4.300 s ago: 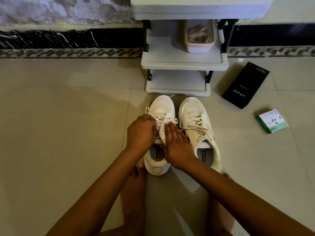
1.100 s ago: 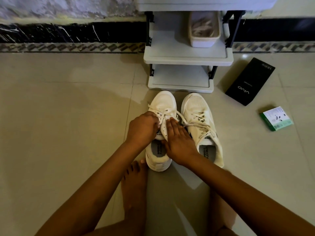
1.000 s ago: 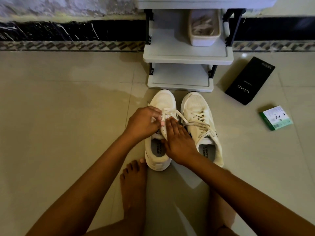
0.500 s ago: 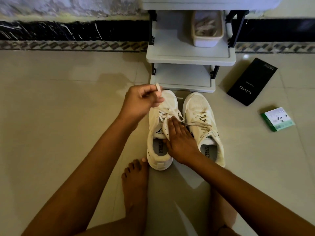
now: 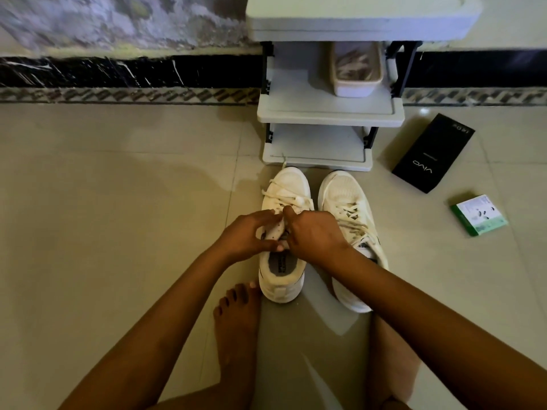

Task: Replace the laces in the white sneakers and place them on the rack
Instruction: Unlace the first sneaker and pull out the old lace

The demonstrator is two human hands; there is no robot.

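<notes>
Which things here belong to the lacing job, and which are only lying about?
Belong to the job:
- left sneaker, worked on by left hand and right hand
- its lace
- right sneaker
- rack

Lying about:
- black box
- green and white box
- tub on the rack

Both bare forearms reach forward from the lower corners and meet in the middle, wrists angled inward. The left hand (image 5: 247, 236) has its fingers curled, thumb and fingertips pinching the sneaker tongue (image 5: 275, 230). The right hand (image 5: 315, 233) sits close against it, knuckles up, fingers bent down in a tight grip at the same spot. A bare foot (image 5: 236, 318) lies below the left forearm.
</notes>
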